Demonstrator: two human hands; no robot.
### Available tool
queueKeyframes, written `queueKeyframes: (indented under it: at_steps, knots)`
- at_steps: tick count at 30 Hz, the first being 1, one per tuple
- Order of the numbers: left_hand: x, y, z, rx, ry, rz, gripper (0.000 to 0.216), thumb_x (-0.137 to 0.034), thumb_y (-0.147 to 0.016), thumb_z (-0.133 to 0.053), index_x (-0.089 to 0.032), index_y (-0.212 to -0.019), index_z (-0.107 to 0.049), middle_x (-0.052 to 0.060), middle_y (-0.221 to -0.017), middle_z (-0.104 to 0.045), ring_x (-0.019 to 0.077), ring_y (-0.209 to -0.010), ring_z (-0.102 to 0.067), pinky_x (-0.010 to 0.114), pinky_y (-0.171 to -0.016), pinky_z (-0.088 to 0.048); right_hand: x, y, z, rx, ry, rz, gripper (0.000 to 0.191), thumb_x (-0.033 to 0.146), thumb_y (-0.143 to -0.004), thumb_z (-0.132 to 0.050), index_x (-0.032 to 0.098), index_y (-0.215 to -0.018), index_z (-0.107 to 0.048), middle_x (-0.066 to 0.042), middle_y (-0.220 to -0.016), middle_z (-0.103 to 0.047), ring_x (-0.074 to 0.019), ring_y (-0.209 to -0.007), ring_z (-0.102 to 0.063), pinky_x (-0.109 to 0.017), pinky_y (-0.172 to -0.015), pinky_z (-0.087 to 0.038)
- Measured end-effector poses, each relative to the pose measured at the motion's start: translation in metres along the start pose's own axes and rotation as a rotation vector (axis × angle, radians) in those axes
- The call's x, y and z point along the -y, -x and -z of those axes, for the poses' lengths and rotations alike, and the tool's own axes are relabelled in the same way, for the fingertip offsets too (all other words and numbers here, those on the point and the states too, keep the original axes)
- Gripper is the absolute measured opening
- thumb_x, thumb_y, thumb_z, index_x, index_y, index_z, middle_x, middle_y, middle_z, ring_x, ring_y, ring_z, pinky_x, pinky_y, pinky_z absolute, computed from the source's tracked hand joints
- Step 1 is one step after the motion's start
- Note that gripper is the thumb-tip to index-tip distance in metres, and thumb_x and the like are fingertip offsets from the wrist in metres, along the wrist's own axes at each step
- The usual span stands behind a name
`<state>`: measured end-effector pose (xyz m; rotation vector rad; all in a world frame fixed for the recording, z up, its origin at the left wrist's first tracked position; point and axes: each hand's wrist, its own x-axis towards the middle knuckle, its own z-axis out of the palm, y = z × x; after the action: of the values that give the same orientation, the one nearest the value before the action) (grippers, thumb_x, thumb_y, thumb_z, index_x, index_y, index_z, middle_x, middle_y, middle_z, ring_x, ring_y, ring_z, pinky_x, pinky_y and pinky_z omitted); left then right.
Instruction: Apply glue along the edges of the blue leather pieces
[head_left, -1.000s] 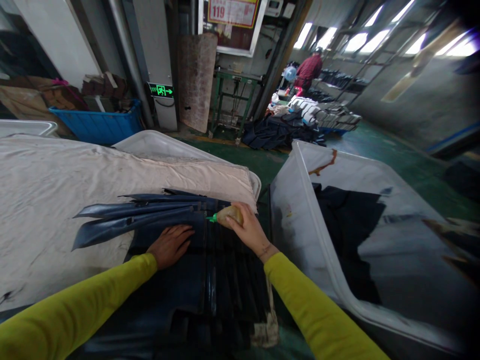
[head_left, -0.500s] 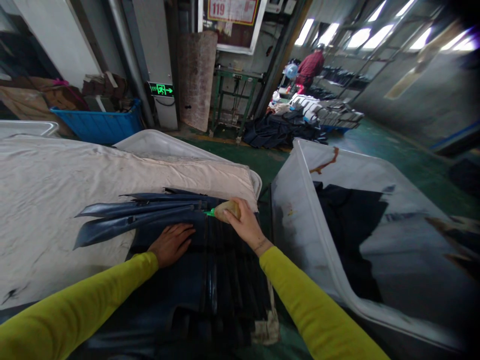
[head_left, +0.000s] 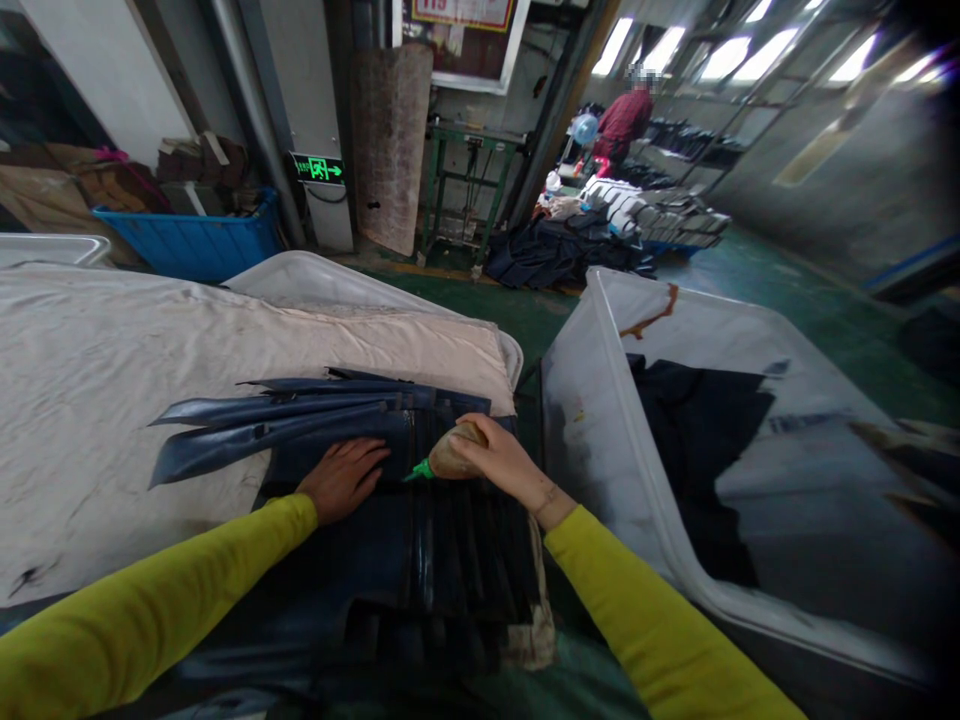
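My right hand (head_left: 501,458) is wrapped round a squeeze bottle (head_left: 452,455) with a tan, stained body and a green nozzle. The nozzle points left and down, over the overlapping edges of dark rubber-like sheets (head_left: 337,570); whether its tip touches them I cannot tell. My left hand (head_left: 346,478) lies flat on the sheets, fingers stretched out, left of the nozzle. Beyond it, several narrow dark strips (head_left: 217,448) stick out to the left over a pale cloth (head_left: 112,380). A shiny wet-looking line runs along the sheet edges below the nozzle.
To the right stands a large white bin (head_left: 600,440) with dark sheet pieces inside. A blue crate (head_left: 195,240) filled with brown pieces sits at the back left. Farther off are a green metal frame (head_left: 472,190), dark piles on the floor and a person (head_left: 624,125) in dark red.
My right hand has brought the bottle toward me along the sheet edges, with its nozzle now tilted more downward. My left hand stays nearly in place.
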<state>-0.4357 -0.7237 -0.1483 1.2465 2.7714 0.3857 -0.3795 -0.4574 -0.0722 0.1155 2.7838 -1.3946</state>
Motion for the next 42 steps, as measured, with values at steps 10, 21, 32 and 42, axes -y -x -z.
queueKeyframes:
  at_steps: [10, 21, 32, 42]
  knots:
    - [0.001, 0.001, -0.002, 0.002, -0.006, 0.007, 0.038, -0.036, -0.09, -0.032, -0.029, -0.125, -0.043, 0.001, -0.132, -0.046, 0.0193, -0.121, -0.039, 0.041, -0.101, -0.03, -0.001, 0.009, 0.0, 0.024, -0.006, 0.018, 0.037, 0.037, -0.078, -0.056, 0.017, -0.108, -0.054, -0.007, -0.106, -0.058, -0.0192, -0.098, -0.054, -0.034, -0.089, -0.04]
    - [-0.001, 0.0, 0.002, 0.004, -0.006, -0.009, 0.038, -0.036, -0.09, -0.031, -0.027, -0.124, -0.044, 0.002, -0.131, -0.047, 0.0193, -0.119, -0.04, 0.041, -0.1, -0.03, 0.003, 0.029, -0.001, 0.217, -0.029, 0.01, 0.032, 0.038, -0.078, -0.057, 0.019, -0.103, -0.056, -0.004, -0.096, -0.061, -0.0189, -0.091, -0.057, -0.033, -0.082, -0.044]
    - [-0.002, 0.001, 0.004, 0.007, -0.003, -0.006, 0.038, -0.036, -0.09, -0.031, -0.027, -0.124, -0.045, 0.002, -0.131, -0.047, 0.0191, -0.119, -0.04, 0.04, -0.1, -0.03, 0.008, 0.052, -0.002, 0.356, -0.119, -0.027, 0.029, 0.037, -0.078, -0.056, 0.02, -0.101, -0.059, -0.003, -0.097, -0.063, -0.0194, -0.092, -0.058, -0.032, -0.083, -0.044]
    - [0.002, 0.0, -0.002, -0.013, -0.031, -0.021, 0.039, -0.037, -0.09, -0.03, -0.027, -0.124, -0.045, 0.003, -0.131, -0.047, 0.0203, -0.118, -0.042, 0.041, -0.099, -0.032, 0.011, 0.06, 0.003, 0.314, -0.132, -0.029, 0.031, 0.035, -0.077, -0.057, 0.019, -0.103, -0.057, -0.003, -0.098, -0.061, -0.0188, -0.092, -0.057, -0.031, -0.083, -0.044]
